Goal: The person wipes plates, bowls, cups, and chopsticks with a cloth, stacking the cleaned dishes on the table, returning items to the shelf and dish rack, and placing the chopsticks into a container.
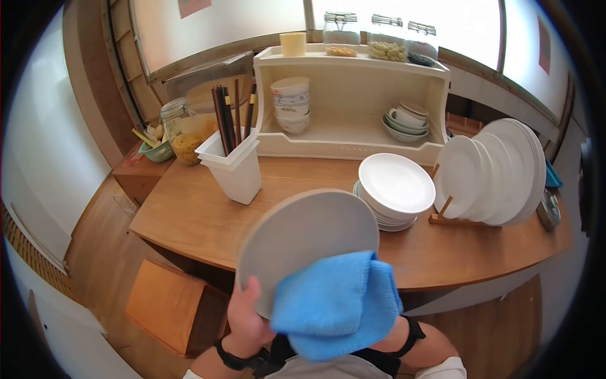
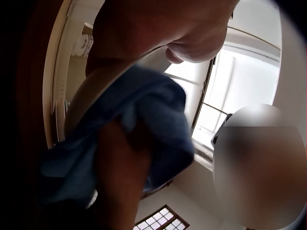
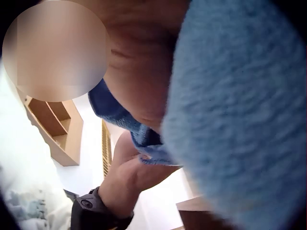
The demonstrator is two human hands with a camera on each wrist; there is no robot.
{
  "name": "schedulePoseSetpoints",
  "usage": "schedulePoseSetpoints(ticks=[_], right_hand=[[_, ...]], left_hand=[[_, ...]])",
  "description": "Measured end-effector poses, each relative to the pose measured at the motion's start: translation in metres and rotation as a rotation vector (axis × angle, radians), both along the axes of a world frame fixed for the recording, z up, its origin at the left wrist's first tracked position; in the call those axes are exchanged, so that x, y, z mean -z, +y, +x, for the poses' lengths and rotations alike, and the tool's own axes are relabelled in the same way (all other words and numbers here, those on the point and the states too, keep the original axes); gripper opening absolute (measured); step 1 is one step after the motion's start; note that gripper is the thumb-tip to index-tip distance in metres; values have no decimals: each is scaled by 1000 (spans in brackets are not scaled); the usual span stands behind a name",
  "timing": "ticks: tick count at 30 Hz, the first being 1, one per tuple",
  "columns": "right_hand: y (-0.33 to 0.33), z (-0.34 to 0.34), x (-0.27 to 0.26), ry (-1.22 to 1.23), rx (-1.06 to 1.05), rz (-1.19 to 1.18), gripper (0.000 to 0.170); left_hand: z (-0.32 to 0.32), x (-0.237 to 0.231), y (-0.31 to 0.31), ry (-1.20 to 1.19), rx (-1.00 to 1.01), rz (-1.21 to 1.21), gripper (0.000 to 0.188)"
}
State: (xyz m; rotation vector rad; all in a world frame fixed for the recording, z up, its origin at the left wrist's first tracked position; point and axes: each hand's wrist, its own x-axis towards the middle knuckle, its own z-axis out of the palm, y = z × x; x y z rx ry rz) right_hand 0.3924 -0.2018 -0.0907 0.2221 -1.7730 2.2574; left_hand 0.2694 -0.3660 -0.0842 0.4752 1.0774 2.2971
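Note:
A large grey plate [image 1: 309, 230] is held up tilted before the body in the head view. The left hand [image 1: 247, 316] grips its lower left edge, thumb on the face. A folded blue cloth [image 1: 334, 297] lies against the plate's lower right part, with the right hand [image 1: 392, 335] behind and under it, fingers hidden. In the left wrist view the right hand [image 2: 122, 167] reaches into the bunched cloth [image 2: 163, 120], below the left hand [image 2: 163, 28]. The cloth [image 3: 240, 115] fills much of the right wrist view beside the right hand [image 3: 139, 72].
Stacked white plates [image 1: 396, 184] stand on the wooden table [image 1: 303, 174], left of a rack of upright plates [image 1: 464, 177]. A white holder with chopsticks [image 1: 233, 174] is at left. Behind are a cream shelf [image 1: 353, 151] with bowls, and jars; a stool [image 1: 165, 303] stands lower left.

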Motion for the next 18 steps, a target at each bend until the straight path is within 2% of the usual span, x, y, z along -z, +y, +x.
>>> schedulePoseSetpoints(ticks=[2,3,4,6,7,8,10,11,14,18], right_hand=[[-3,4,3,39,42,79,54],[-10,-20,-13,62,63,119,53],[-25,-50,-29,82,82,159,53],[-2,-18,-18,118,118,236,51],[2,-20,-23,135,133,277,51],[10,-13,-22,152,147,322,50],[7,-24,-32,180,168,420,49],[-4,11,2,191,176,466,49],[-37,-18,-7,220,217,591,47],[-3,-3,-15,254,259,771,45]], left_hand=[[1,34,-18,24,77,-174,65],[6,32,-23,-148,126,-41,58],[11,38,-26,-140,136,-51,58],[21,40,-28,229,-122,-195,66],[24,26,-35,-22,91,-33,88],[32,14,-19,353,-32,-77,89],[34,6,-16,434,-72,-54,86],[34,6,-16,434,-72,-56,86],[36,8,-15,373,-97,-20,84],[41,12,-13,285,-144,38,83]])
